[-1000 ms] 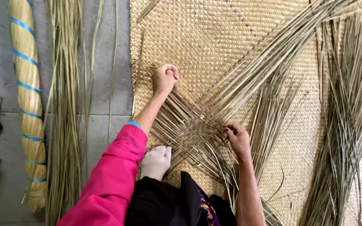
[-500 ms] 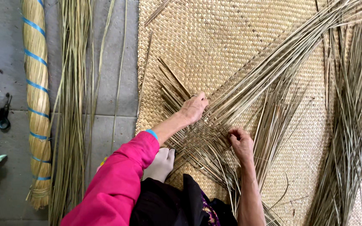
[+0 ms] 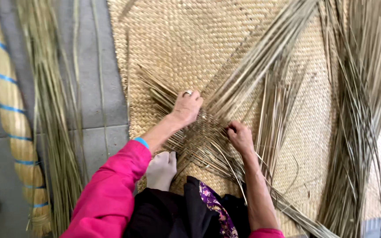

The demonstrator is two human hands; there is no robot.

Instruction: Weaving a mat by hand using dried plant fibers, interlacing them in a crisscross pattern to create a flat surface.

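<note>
Soft, even daylight, faint shadows; loose strands at the right edge look slightly motion-blurred, perhaps.

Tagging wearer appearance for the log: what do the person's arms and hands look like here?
Left arm wears a bright pink long sleeve with a blue cuff edge. Left hand is bare with a silver ring. Right forearm and right hand are bare; pink sleeve pushed up.

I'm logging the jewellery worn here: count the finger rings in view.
1: a silver ring on a finger of the left hand, which presses on the straw strands. The right hand shows none, though its curled fingers may hide one.
</note>
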